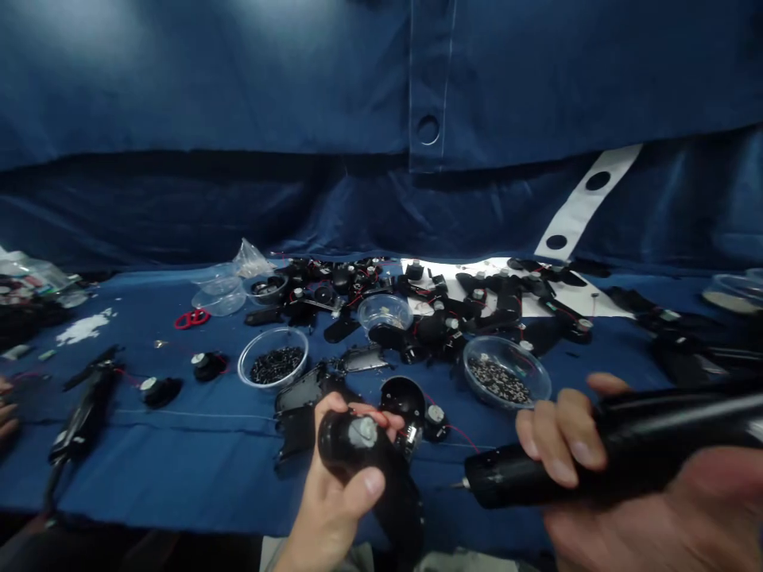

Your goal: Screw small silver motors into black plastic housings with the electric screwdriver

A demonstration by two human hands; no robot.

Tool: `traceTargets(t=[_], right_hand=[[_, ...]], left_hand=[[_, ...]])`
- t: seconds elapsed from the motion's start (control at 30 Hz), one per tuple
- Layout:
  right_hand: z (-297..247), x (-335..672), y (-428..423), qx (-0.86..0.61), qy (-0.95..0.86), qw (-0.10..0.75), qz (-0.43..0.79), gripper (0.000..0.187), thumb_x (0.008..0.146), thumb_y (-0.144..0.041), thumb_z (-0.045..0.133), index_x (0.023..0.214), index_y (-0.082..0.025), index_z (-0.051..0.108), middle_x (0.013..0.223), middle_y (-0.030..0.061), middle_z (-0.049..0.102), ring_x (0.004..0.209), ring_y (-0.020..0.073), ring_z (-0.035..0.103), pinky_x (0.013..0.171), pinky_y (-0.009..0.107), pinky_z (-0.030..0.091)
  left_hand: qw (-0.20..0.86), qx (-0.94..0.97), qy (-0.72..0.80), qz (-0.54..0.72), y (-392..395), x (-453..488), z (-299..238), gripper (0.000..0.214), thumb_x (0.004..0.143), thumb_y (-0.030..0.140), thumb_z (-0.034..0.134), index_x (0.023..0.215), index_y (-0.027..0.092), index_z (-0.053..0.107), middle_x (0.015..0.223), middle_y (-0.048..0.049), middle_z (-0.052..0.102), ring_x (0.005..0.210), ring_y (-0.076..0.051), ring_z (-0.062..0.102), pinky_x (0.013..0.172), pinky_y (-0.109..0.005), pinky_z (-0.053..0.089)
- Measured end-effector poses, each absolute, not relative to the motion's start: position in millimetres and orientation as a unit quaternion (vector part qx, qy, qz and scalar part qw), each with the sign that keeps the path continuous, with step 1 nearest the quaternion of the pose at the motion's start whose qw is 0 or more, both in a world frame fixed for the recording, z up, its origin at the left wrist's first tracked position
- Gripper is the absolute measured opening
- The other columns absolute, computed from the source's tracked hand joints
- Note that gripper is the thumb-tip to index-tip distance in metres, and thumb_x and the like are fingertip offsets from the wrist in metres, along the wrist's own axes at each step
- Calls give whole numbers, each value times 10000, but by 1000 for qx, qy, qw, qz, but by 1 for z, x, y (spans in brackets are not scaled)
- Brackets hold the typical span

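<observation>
My left hand (331,496) grips a black rounded plastic housing (342,441) with a pale round patch on it, and thin red wires are near its far side. My right hand (563,433) holds a black electric screwdriver (536,469) level, with its metal tip (458,483) pointing left toward the housing and apart from it. A black dome-shaped shell (404,400) lies on the blue cloth beyond my left hand. A clear bowl of dark screws (497,380) sits just beyond my right fingers.
A blue cloth (149,469) covers the table, with heaps of black parts and red wires (465,310) across its far side. Clear bowls (274,365) and a plastic bag (250,260) stand there. Another person's fingers (5,413) show at the left edge. A blue curtain (238,87) hangs behind.
</observation>
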State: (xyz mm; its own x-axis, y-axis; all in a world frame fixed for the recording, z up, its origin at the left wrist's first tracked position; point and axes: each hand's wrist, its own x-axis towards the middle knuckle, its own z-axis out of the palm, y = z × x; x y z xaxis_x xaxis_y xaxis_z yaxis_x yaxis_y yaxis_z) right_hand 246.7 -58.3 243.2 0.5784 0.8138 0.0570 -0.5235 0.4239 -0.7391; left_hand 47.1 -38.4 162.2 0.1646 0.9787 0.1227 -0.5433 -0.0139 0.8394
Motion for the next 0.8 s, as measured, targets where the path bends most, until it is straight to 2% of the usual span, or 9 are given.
traceTargets(t=[0.1, 0.23, 0.8], right_hand=[[258, 233, -61, -295, -238, 829, 410, 445, 681, -631, 835, 743, -240, 632, 440, -92, 434, 335, 71, 375, 415, 239, 402], [268, 222, -58, -263, -255, 828, 425, 314, 729, -495, 830, 730, -238, 649, 432, -83, 479, 335, 84, 420, 424, 249, 421], [264, 214, -50, -255, -272, 833, 408, 260, 790, -462, 767, 775, -222, 668, 456, -73, 510, 354, 84, 468, 457, 236, 446]], left_hand=[[658, 440, 238, 562, -43, 52, 162, 535, 833, 301, 782, 1221, 353, 418, 1145, -19, 611, 1164, -296, 646, 1063, -471, 484], [675, 445, 224, 544, -47, 54, 163, 552, 853, 262, 764, 1252, 358, 395, 1184, -27, 567, 1199, -294, 613, 1080, -480, 469], [681, 450, 215, 537, -45, 54, 161, 513, 871, 282, 754, 1232, 366, 398, 1202, -17, 548, 1201, -262, 598, 1086, -471, 468]])
